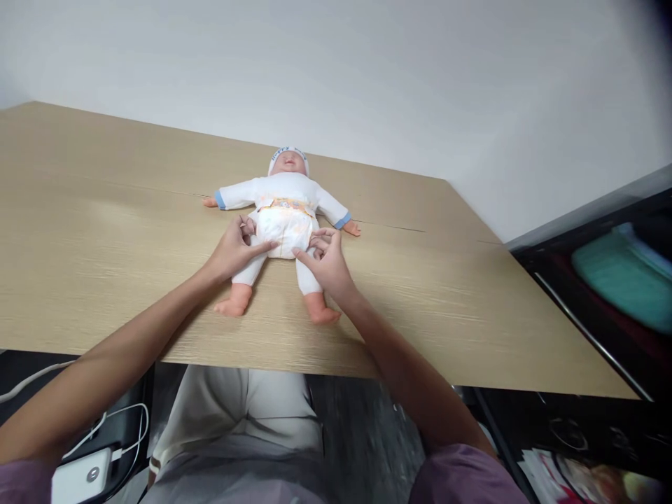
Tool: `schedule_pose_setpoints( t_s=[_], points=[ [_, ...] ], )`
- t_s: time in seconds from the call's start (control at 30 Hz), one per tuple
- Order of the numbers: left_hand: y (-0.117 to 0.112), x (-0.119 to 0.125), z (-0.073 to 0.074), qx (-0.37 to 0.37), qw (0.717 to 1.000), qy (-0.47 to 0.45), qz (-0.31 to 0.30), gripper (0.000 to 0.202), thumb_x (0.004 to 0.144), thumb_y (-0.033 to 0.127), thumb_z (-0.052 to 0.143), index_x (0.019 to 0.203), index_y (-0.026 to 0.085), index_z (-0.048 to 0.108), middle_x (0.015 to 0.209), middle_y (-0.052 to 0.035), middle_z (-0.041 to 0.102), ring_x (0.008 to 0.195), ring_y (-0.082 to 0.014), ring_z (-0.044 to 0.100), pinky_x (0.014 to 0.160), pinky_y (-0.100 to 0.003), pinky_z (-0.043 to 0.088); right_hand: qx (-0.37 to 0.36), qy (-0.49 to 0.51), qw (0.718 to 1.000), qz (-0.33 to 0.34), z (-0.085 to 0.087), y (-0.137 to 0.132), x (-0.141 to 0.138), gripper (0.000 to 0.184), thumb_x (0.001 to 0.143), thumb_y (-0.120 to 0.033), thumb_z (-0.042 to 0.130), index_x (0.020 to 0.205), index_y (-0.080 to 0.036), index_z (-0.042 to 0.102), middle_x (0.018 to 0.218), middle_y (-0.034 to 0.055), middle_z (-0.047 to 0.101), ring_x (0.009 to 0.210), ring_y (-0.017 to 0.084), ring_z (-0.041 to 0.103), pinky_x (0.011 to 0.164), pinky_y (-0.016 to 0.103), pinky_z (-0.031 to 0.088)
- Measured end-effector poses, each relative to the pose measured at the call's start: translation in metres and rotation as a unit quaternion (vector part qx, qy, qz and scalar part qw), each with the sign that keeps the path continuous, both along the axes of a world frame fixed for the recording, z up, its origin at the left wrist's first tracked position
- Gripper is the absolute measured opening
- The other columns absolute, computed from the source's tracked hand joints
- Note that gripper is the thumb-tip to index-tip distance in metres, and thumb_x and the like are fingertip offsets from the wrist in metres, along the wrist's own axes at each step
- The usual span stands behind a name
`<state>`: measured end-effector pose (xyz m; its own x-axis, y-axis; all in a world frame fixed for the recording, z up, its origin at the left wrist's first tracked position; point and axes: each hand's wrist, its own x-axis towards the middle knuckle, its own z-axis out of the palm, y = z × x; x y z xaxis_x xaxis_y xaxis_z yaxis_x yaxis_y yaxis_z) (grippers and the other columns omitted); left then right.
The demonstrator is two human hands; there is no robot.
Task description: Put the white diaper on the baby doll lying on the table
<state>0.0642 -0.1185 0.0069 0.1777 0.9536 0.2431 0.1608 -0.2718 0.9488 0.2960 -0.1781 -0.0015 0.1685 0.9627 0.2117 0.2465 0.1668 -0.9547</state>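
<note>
On its back on the wooden table lies a baby doll (286, 185) in a white outfit with blue cuffs and a white lettered cap, arms spread and feet toward me. A white diaper (284, 231) with an orange patterned waistband covers its hips over the clothing. My left hand (237, 248) pinches the diaper's edge at the leg on the left side, thumb on its front. At the opposite leg, my right hand (330, 262) grips the other edge between thumb and curled fingers. Part of each leg is hidden behind my hands.
The light wood table (131, 231) meets a pale wall (367, 77) at the back. A green item (624, 276) sits in a dark space at the right. Below the table's left front edge are a white power bank (81, 477) and a white cable (141, 427).
</note>
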Motion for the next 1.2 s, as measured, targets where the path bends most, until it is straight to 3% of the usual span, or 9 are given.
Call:
schedule_pose_setpoints(
  t_s=[0.13,0.27,0.47,0.6,0.73,0.83,0.93,1.07,1.2],
  points=[
    [-0.002,0.002,0.001,-0.069,0.997,-0.038,0.012,0.072,0.064,0.043,0.106,0.104,0.025,0.049,0.092,0.0045,0.057,0.078,-0.0147,0.053,0.074,-0.030,0.043,-0.017,0.014,1.000,-0.010,0.002,-0.002,0.007,0.063,0.078,-0.056,0.091,0.114,-0.029,0.047,0.103,0.0010,0.077,0.088,0.020,0.070,0.087,0.039,0.056],
    [-0.012,0.002,0.008,-0.075,0.996,0.017,0.046,0.067,0.066,0.049,0.107,0.110,0.020,0.065,0.099,-0.0019,0.069,0.089,-0.0195,0.063,0.081,-0.032,0.048,-0.012,-0.023,0.998,-0.052,0.007,-0.009,0.003,0.062,0.078,-0.066,0.093,0.108,-0.027,0.055,0.106,0.0067,0.083,0.098,0.024,0.077,0.094,0.042,0.058],
    [-0.014,0.000,0.018,-0.057,0.996,0.066,-0.017,0.050,0.082,0.064,0.094,0.092,0.018,0.077,0.090,-0.0032,0.074,0.087,-0.0216,0.064,0.079,-0.033,0.044,-0.041,-0.035,0.998,-0.013,0.011,-0.008,0.004,0.055,0.081,-0.071,0.090,0.102,-0.024,0.072,0.103,0.0084,0.086,0.100,0.028,0.081,0.092,0.041,0.059],
    [-0.010,0.002,0.021,-0.122,0.990,0.003,-0.074,0.054,0.080,0.065,0.094,0.101,0.017,0.082,0.101,-0.0069,0.080,0.092,-0.0237,0.068,0.080,-0.034,0.047,-0.034,-0.028,0.999,0.010,0.012,-0.005,0.005,0.053,0.082,-0.070,0.088,0.104,-0.022,0.079,0.102,0.0086,0.085,0.099,0.028,0.079,0.093,0.041,0.057],
    [-0.010,0.001,0.023,-0.184,0.976,-0.066,-0.097,0.057,0.079,0.065,0.097,0.107,0.017,0.083,0.107,-0.0101,0.083,0.095,-0.0268,0.072,0.081,-0.036,0.052,-0.027,-0.060,0.998,-0.004,0.009,-0.008,0.000,0.046,0.086,-0.066,0.084,0.102,-0.023,0.080,0.096,0.0034,0.080,0.082,0.021,0.066,0.078,0.036,0.052],
    [-0.011,0.001,0.024,-0.206,0.966,-0.109,-0.115,0.061,0.081,0.063,0.098,0.118,0.016,0.084,0.118,-0.0126,0.084,0.104,-0.0291,0.075,0.089,-0.039,0.056,-0.018,-0.054,0.998,-0.020,0.007,-0.011,-0.004,0.041,0.090,-0.064,0.082,0.098,-0.024,0.075,0.083,-0.0018,0.067,0.071,0.018,0.051,0.068,0.033,0.044],
    [-0.010,0.000,0.024,-0.208,0.964,-0.118,-0.119,0.058,0.083,0.062,0.097,0.117,0.017,0.084,0.119,-0.0132,0.085,0.109,-0.0311,0.077,0.094,-0.041,0.058,0.021,-0.070,0.996,-0.046,0.004,-0.012,-0.005,0.037,0.094,-0.061,0.081,0.098,-0.024,0.074,0.086,-0.0007,0.064,0.076,0.019,0.052,0.072,0.034,0.047],
    [-0.007,-0.006,0.020,-0.187,0.969,-0.097,-0.133,0.055,0.086,0.061,0.095,0.119,0.018,0.082,0.118,-0.0107,0.085,0.109,-0.0298,0.077,0.094,-0.040,0.058,0.088,-0.125,0.985,-0.085,0.002,-0.011,0.000,0.033,0.095,-0.056,0.084,0.103,-0.023,0.081,0.114,0.0073,0.068,0.090,0.021,0.060,0.087,0.039,0.055],
    [-0.003,-0.021,0.017,-0.153,0.973,-0.060,-0.164,0.052,0.090,0.061,0.093,0.121,0.021,0.080,0.118,-0.0081,0.084,0.108,-0.0268,0.075,0.094,-0.037,0.057,0.109,-0.160,0.981,-0.029,0.007,-0.012,0.014,0.030,0.099,-0.053,0.081,0.108,-0.025,0.082,0.107,0.0059,0.068,0.082,0.020,0.058,0.082,0.039,0.055]
  ],
)
